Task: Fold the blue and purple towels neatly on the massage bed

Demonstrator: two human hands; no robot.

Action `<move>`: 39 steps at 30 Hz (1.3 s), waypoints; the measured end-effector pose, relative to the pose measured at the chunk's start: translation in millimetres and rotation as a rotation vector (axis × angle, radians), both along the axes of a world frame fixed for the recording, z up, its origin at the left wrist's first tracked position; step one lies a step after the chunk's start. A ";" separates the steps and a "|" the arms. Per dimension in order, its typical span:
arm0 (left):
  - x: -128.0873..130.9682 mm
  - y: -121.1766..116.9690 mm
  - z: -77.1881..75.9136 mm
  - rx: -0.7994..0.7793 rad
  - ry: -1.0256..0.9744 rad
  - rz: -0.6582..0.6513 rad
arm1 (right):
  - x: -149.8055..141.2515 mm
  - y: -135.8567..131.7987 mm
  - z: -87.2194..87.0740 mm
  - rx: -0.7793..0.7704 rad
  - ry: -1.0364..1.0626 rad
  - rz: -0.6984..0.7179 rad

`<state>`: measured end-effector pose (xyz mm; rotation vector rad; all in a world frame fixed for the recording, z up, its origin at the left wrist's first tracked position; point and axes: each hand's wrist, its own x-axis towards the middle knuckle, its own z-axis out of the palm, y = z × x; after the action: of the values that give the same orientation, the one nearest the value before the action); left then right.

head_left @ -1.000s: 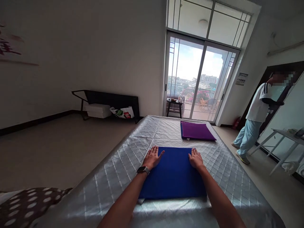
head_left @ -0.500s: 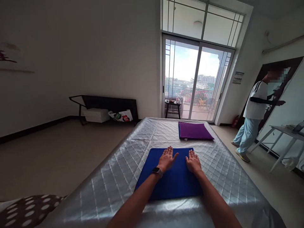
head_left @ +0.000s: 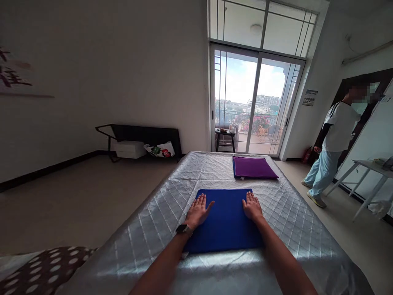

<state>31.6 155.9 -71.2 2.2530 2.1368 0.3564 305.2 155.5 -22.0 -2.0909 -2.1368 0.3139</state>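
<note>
A folded blue cloth [head_left: 225,223] lies flat on a silver quilted bed [head_left: 147,229] in front of me. My left hand [head_left: 198,211], with a dark watch on its wrist, rests palm down on the cloth's left edge, fingers spread. My right hand [head_left: 252,207] lies flat on the cloth's right edge, fingers stretched out. Neither hand holds anything. A folded purple cloth [head_left: 253,168] sits farther back on the bed, to the right.
Another person [head_left: 333,143] in a white shirt and pale trousers stands at the right by a dark doorway. A white table [head_left: 368,172] is at the far right. Glass balcony doors [head_left: 254,104] are behind the bed. A low black bench [head_left: 141,137] stands by the left wall. A dotted fabric [head_left: 43,268] lies bottom left.
My hands came together near the middle of the blue cloth, then slid apart again to its left and right edges. The person at the right lowered an arm.
</note>
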 end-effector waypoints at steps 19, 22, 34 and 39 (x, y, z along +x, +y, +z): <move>5.0 -6.7 6.9 0.035 0.050 0.016 | 5.9 -52.3 -4.2 0.022 -0.008 0.030; 58.7 -16.6 12.1 0.103 0.044 -0.195 | 5.0 -53.1 -2.0 0.018 -0.003 0.027; 74.2 -39.2 -3.5 0.020 0.027 -0.252 | 6.1 -54.2 -3.9 0.035 0.013 0.034; -20.8 -49.6 -14.5 0.025 0.070 -0.059 | 4.3 -53.5 -0.9 0.025 0.019 0.022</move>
<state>10.8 106.3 -85.7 2.3708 2.1036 0.3089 309.5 102.1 -22.9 -2.0446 -2.1431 0.3069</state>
